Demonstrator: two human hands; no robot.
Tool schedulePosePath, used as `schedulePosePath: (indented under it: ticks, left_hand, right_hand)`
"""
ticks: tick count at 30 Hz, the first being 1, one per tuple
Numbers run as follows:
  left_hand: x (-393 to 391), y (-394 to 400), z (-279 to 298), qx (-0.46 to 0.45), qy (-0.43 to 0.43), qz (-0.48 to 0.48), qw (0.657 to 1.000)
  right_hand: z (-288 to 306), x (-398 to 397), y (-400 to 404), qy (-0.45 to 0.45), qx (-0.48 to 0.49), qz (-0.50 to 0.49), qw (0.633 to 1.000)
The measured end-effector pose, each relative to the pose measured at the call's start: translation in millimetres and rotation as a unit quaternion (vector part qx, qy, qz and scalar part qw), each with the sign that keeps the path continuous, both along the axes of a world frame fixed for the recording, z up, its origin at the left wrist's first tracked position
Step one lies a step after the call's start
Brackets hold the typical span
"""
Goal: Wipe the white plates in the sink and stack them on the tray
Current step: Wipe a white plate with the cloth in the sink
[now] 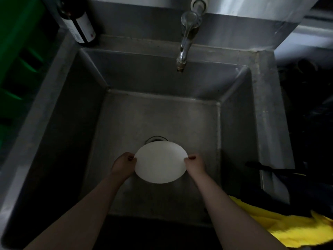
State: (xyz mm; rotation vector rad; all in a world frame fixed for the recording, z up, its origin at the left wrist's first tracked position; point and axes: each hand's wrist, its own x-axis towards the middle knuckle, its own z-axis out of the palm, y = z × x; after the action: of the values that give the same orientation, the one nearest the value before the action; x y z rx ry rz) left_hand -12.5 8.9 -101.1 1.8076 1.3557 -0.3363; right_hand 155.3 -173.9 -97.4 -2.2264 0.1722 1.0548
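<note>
Gripping white plate (pixel 161 163) with both hands, inside steel sink (pixel 236 120), above drain (pixel 155 138)

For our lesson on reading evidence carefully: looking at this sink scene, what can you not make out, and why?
- Tray: not in the head view at all.
- Drain: mostly hidden behind the white plate held by the left hand and right hand.
- Bottle: top cut off by the edge, label blurred.
- Yellow cloth: partly cut off at the right edge.
- Area right of the sink: too dark.
</note>
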Motion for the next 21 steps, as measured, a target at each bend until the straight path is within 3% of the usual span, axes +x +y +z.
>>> schedulePosePath:
  ticks: [13,18,21]
  left_hand:
    - [0.8,-5.4,54.8,-0.105,-0.025,0.072,0.991]
    - [-3.1,-11.1,77.7,-0.173,-0.052,0.149,0.972]
    - [-6.2,-14.6,96.3,-0.194,-0.04,0.148,0.969]
  right_hand:
    - [63.8,-2.1,-16.3,0.006,0.02,-0.03,0.999]
    - [93.1,0.2,-25.0,0.05,0.014,-0.015,0.999]
    - [109.7,1.1,-30.2,0.078,0.011,-0.017,0.997]
